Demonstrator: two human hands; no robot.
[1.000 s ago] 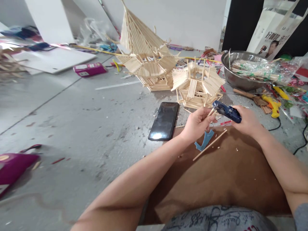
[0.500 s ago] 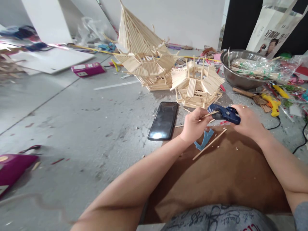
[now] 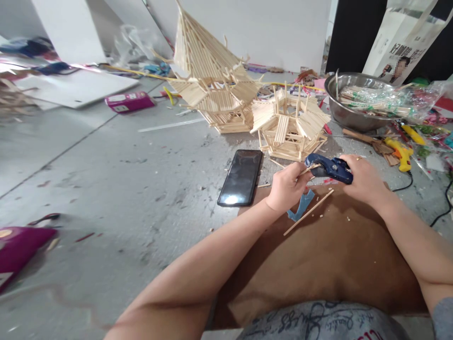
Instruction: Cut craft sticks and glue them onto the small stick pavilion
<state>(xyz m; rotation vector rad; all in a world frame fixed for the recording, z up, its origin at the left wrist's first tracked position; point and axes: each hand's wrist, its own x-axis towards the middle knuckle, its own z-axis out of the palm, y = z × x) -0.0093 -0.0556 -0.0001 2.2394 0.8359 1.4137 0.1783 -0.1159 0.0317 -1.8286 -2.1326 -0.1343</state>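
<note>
My right hand (image 3: pixel 364 182) is closed around the handles of a dark blue hand cutter (image 3: pixel 331 169), its head pointing left. Pinched in my left hand (image 3: pixel 288 186) is a thin wooden stick (image 3: pixel 309 168) whose end lies at the cutter's jaws. Fingers and tool hide part of the stick. Below my hands, a loose wooden stick (image 3: pixel 308 212) rests slantwise on the brown board (image 3: pixel 336 250), beside a light blue scrap (image 3: pixel 302 206). Just beyond my hands stands a small open stick pavilion (image 3: pixel 288 123); a taller stick pagoda (image 3: pixel 208 61) with a pointed roof is behind it.
A black phone (image 3: pixel 240 178) lies left of my hands. At the right are a steel bowl (image 3: pixel 357 122) holding bundled sticks and a yellow glue gun (image 3: pixel 401 153) with its cord. Purple boxes (image 3: pixel 130 101) and a white board (image 3: pixel 81 87) lie on the left.
My left hand has shifted slightly down, its fingers now more curled around the stick. The right hand and cutter are nearly where they were.
</note>
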